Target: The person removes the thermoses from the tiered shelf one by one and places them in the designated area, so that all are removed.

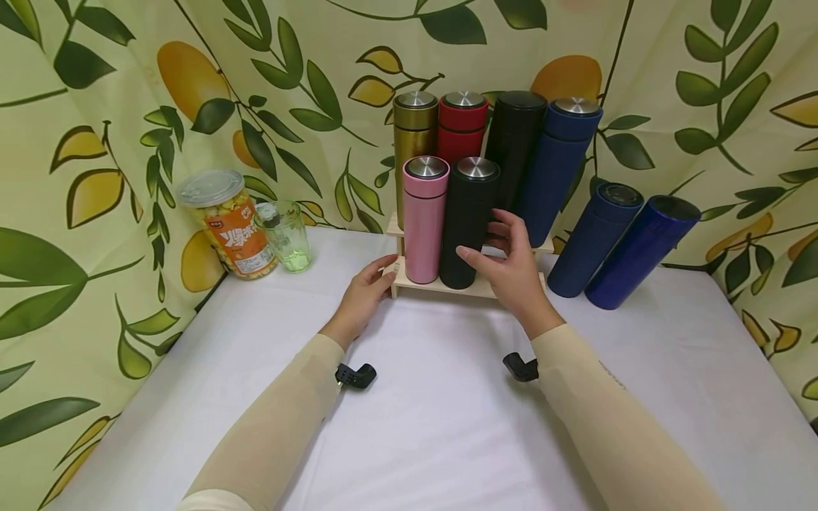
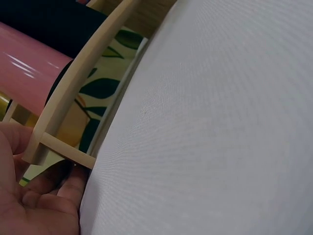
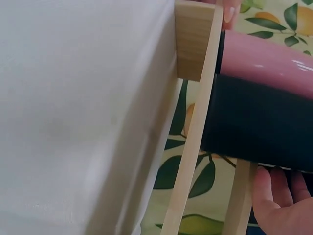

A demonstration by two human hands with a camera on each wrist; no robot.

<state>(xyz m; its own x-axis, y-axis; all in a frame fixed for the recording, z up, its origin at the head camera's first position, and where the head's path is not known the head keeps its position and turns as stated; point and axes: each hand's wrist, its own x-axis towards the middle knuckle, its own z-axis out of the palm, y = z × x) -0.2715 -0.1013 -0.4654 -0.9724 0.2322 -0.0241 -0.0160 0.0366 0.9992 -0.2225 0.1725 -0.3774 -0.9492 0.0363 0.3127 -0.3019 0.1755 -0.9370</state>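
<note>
A two-tier wooden rack (image 1: pixel 473 287) holds upright thermos bottles. On its lower tier a pink thermos (image 1: pixel 424 231) stands beside a black thermos (image 1: pixel 469 227). My right hand (image 1: pixel 517 266) holds the black thermos from the right, thumb on its front and the other fingers round its far side. In the right wrist view, those fingers (image 3: pixel 279 188) are at the thermos's side. With my left hand (image 1: pixel 364 294) I grip the rack's left end. The left wrist view has the thumb at the shelf's tip and the fingers under it, near the rack's leg (image 2: pixel 68 149).
Behind, on the upper tier, stand gold (image 1: pixel 415 131), red (image 1: pixel 461 128), black (image 1: pixel 516 142) and blue (image 1: pixel 562 163) thermoses. Two more blue thermoses (image 1: pixel 594 241) stand on the white tablecloth at right. A snack jar (image 1: pixel 236 231) and a green glass (image 1: pixel 294 238) are at left.
</note>
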